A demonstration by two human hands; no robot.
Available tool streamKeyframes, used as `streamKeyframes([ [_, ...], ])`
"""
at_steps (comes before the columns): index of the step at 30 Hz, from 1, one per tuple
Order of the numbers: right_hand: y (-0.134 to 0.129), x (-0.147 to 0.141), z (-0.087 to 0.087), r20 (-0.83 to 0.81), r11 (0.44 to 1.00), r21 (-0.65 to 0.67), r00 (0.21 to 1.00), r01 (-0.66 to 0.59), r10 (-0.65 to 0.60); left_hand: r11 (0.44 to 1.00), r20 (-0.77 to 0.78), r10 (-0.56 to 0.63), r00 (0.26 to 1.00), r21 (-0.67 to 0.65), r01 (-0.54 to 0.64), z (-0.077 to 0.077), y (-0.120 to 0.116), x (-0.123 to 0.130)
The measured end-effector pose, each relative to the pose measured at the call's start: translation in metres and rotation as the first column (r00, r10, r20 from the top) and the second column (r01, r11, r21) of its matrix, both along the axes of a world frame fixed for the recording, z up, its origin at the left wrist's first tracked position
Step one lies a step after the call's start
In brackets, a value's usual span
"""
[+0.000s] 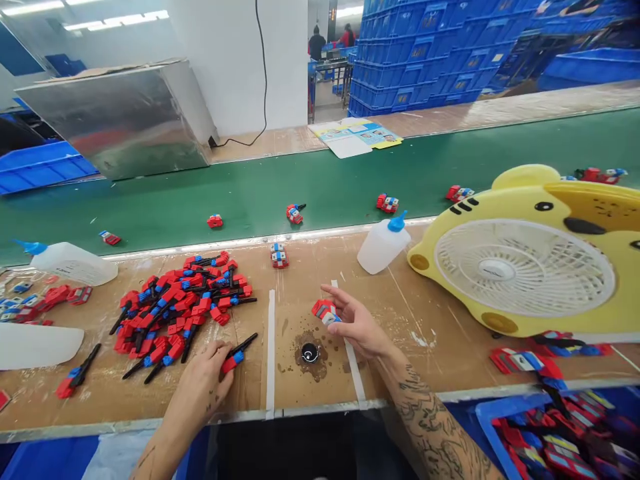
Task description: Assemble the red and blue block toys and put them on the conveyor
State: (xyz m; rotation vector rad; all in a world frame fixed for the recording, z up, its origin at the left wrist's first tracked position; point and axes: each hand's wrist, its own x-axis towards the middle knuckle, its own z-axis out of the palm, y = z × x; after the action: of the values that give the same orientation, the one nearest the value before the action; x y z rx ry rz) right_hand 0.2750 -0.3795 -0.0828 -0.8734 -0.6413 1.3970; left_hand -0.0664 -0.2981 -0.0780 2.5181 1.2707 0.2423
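Left hand (201,379): fingers and thumb closed about a red-and-blue toy piece with black barrel (233,360), low over the worktop (310,270). Right hand (363,327): I read a pinch on a red-and-white toy block (326,311), raised, the other fingers loosely spread.

Edges: the worktop's near edge runs under both forearms. Past both hands a metal strip (320,235) marks the far edge; the green conveyor belt (330,180) lies beyond it.

Room: I have a bare lane between the hands, bounded by two white tape strips (271,353), and more bare surface just right of the right hand. In the lane, a small round black dish (310,353) sits amid a wet stain; I cannot tell if it is recessed. A second toy block (279,256) stands at the lane's far end.

Obstacles: a heaped pile of toy pieces (183,303) crowds the left hand's far side. Beyond the right hand, a squeeze bottle (380,248) leans; farther right, a yellow fan (520,267) blocks reach. Right of the right forearm, a blue crate (486,430) holds more pieces below the edge.
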Motion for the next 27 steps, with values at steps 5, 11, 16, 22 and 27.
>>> streamKeyframes([
  [5,-0.013,0.008,-0.005,-0.017,0.996,-0.046,0.997,0.076,-0.077,0.941,0.311,0.001,0.950,-0.323,0.105,0.038,-0.003,0.033],
  [11,-0.017,0.005,-0.010,0.011,0.980,-0.049,0.981,0.193,-0.192,0.854,0.343,-0.506,0.791,0.074,0.514,0.048,-0.019,0.073],
  [16,-0.019,-0.002,-0.014,-0.109,0.979,-0.062,0.973,0.196,-0.202,0.594,0.020,-0.794,0.607,0.234,0.770,0.056,-0.021,0.092],
  [22,-0.019,-0.004,-0.020,-0.121,0.978,-0.080,0.972,0.194,-0.203,0.523,-0.088,-0.833,0.546,0.193,0.830,0.060,-0.017,0.108],
  [27,-0.020,0.000,-0.017,-0.108,0.980,-0.043,0.974,0.194,-0.198,0.533,-0.102,-0.831,0.547,0.140,0.835,0.057,-0.015,0.107],
])
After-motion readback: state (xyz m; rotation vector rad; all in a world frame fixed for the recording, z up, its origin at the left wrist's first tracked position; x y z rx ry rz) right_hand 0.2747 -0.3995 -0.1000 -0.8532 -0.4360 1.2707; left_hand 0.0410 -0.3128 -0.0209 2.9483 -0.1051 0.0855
